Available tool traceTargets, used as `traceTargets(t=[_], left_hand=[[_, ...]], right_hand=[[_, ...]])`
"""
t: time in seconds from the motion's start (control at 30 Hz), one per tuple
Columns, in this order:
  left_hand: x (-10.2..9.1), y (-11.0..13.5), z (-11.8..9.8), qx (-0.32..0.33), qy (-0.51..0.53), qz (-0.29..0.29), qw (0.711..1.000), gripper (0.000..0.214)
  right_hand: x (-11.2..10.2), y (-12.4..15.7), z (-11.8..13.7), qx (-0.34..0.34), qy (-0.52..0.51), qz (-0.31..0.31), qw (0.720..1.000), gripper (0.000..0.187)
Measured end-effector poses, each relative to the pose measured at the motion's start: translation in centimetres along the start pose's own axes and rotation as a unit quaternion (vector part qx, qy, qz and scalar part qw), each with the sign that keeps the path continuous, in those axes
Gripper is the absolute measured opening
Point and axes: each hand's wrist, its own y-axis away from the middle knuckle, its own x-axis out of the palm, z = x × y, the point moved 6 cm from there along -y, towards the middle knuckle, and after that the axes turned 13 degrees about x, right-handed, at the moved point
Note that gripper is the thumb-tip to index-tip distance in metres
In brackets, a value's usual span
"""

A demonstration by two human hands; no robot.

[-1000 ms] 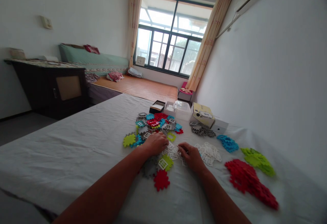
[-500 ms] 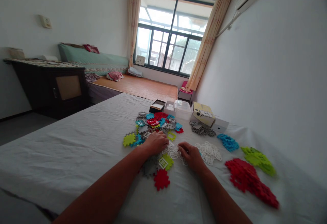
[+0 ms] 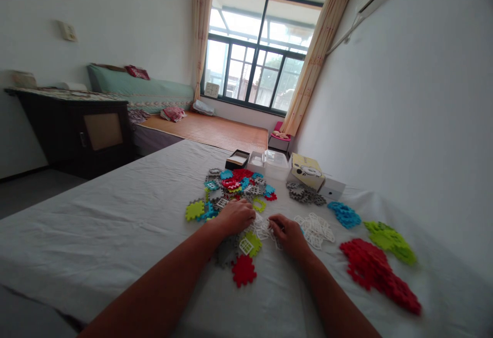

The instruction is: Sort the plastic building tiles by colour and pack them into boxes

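My left hand [image 3: 238, 216] is closed over the near side of a mixed pile of plastic interlocking tiles [image 3: 242, 179]; what its curled fingertips hold is hidden. Facing it, my right hand [image 3: 287, 232] pinches at the edge of a white lattice window piece [image 3: 262, 228], one of several lying between the two hands. Closer to me are a lime tile [image 3: 254, 241] with a white window piece [image 3: 245, 246] on it, a red tile [image 3: 244, 271] and a dark grey tile [image 3: 225, 254] partly behind my left forearm. A lime ring-shaped tile [image 3: 259, 204] sits just beyond my fingers.
Sorted heaps lie to the right: white window pieces [image 3: 316, 230], grey tiles [image 3: 304, 194], blue tiles [image 3: 344, 214], lime tiles [image 3: 391, 241] and red tiles [image 3: 379, 274]. Along the far edge stand a black box [image 3: 237, 160], a clear plastic container [image 3: 276, 164] and a yellow box [image 3: 307, 170].
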Motion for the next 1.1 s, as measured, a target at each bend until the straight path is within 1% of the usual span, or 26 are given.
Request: traceTargets(t=[0.73,1.1], left_hand=[[-0.16,-0.19,-0.93,0.009,0.003,0.011,1.0,0.017],[0.31,-0.35,-0.97,0.018,0.002,0.015,1.0,0.016]], right_hand=[[-0.17,0.12,0.2,-0.002,0.009,-0.002,1.0,0.029],[-0.15,0.14,0.19,0.003,0.012,0.008,1.0,0.031]])
